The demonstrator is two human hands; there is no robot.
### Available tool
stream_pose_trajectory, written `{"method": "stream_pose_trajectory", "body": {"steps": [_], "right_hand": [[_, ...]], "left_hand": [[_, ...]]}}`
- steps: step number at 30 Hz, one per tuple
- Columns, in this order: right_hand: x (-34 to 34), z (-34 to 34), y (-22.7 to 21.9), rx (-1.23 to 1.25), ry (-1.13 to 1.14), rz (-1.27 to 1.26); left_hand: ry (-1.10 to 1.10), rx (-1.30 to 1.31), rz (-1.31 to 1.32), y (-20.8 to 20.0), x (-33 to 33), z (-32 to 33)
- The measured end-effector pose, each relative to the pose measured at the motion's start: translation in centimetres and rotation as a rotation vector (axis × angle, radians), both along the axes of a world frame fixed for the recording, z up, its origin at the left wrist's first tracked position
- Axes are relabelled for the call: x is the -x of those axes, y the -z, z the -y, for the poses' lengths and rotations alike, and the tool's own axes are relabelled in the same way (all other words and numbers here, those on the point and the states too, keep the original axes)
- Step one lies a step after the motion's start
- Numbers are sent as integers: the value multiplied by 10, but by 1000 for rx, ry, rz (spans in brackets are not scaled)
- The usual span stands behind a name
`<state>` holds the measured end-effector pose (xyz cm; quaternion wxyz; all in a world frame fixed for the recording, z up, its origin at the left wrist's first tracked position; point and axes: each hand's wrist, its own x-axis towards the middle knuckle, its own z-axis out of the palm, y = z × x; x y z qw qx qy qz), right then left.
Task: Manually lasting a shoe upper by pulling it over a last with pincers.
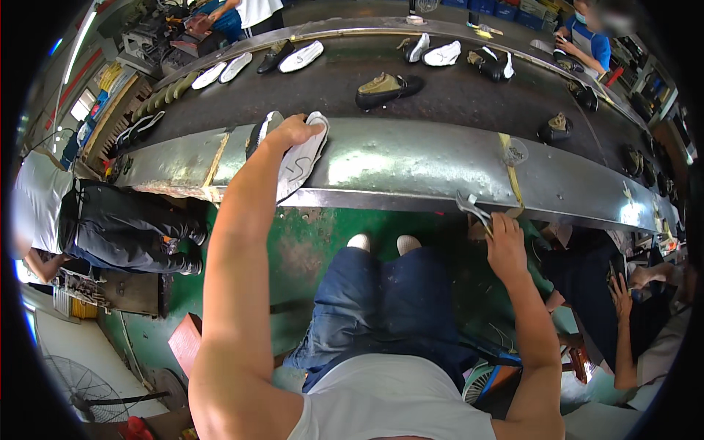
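White shoe (299,165): its pale, elongated face is being turned upward, with a dark hand-drawn mark being shown on it.
Shoe's pose: it is being held aslant on the metal part of the counter (411,161), the far end being gripped by the left hand (297,130), the near end being brought to the edge and partly hidden by the forearm.
Pincer-like tool (475,210): its curved metal head is being pointed up and leftward near the counter's edge, the handle being grasped by the right hand (506,246).
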<state>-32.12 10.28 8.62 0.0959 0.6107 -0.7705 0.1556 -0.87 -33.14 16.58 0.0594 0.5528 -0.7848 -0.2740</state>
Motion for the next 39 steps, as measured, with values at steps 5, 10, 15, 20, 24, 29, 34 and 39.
{"method": "stream_pose_trajectory", "body": {"steps": [5,10,15,20,24,29,34,39], "right_hand": [[-48,-69,41,-52,104,1043],[-98,-93,30,-334,75,1370],[-126,-96,25,-450,-128,1197],[-132,-78,33,-458,-237,1288],[-131,-63,37,-549,-217,1526],[-123,-46,26,-678,-126,1652],[-123,-40,75,-499,-261,980],[-138,-49,79,-223,-246,787]], "left_hand": [[-82,-422,-912,14,-3,-151],[62,-498,-1324,143,-5,-306],[183,-729,-1180,173,-8,-341],[220,-729,-1071,168,-10,-337],[224,-746,-1042,172,-12,-335],[255,-628,-858,168,-10,-328],[265,-471,-873,187,-7,-319],[264,-725,-898,180,-11,-305]]}}
